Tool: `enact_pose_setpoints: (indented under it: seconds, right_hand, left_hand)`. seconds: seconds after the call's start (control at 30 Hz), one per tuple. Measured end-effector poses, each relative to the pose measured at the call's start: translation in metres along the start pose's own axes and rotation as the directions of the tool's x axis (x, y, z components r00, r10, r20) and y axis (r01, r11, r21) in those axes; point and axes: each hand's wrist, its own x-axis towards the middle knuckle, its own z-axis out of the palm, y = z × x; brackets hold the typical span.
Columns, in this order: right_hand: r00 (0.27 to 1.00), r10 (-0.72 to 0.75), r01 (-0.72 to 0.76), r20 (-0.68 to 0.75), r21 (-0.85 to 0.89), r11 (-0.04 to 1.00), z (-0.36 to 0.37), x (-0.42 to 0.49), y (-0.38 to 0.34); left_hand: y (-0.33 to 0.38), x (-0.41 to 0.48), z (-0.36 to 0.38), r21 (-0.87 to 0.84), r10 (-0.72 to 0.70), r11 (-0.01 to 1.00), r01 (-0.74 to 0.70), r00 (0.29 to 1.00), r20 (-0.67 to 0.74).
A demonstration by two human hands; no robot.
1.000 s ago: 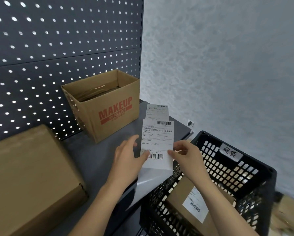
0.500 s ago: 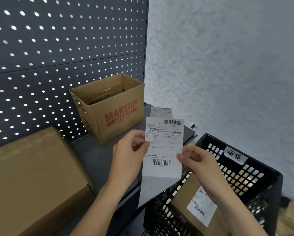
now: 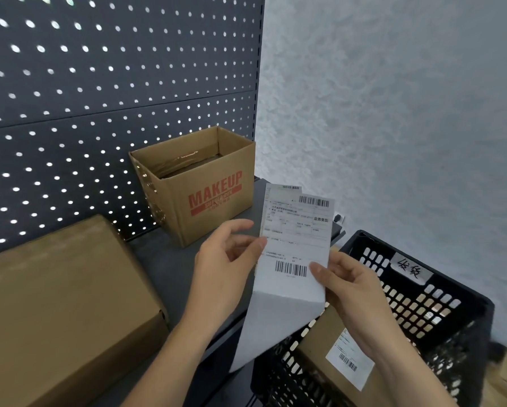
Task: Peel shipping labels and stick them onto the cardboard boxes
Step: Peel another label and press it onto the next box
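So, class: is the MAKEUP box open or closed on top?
Open: the MAKEUP box shows no top flaps, and its inner walls are visible.

A dark pegboard (image 3: pixel 99 83) backs the grey shelf (image 3: pixel 167 262). Right of the shelf stands a black slotted crate (image 3: pixel 469 292) bearing a handwritten tag (image 3: pixel 409 270), before a mottled grey wall (image 3: pixel 393 113)

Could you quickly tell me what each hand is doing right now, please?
Left hand: pinching the shipping label at its left edge.
Right hand: pinching the same label's lower right edge.
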Motion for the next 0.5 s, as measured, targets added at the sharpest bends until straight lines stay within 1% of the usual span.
enact_pose_setpoints:
  seconds: [0.17,0.3,0.43,0.5]
  right_hand:
    - [0.999,0.003,0.001,-0.036,0.104,0.995,-0.002,0.003,-0.011]
    - [1.0,0.01,-0.007,-0.022,0.156,0.988,0.0,0.003,-0.011]
    - [0.999,0.028,-0.025,-0.025,0.144,0.989,0.003,0.004,-0.006]
    - [1.0,0.019,-0.016,-0.024,0.091,0.996,0.005,0.004,-0.005]
  left_hand:
    - [0.0,-0.025,-0.014,0.084,-0.047,0.996,0.04,0.996,0.075]
    - [-0.002,-0.039,-0.015,0.073,-0.075,0.995,0.066,0.99,0.122]
    - [-0.004,-0.04,-0.014,0.055,-0.069,0.996,0.064,0.994,0.089]
    - [-0.004,-0.04,-0.014,0.059,-0.058,0.997,0.053,0.995,0.085]
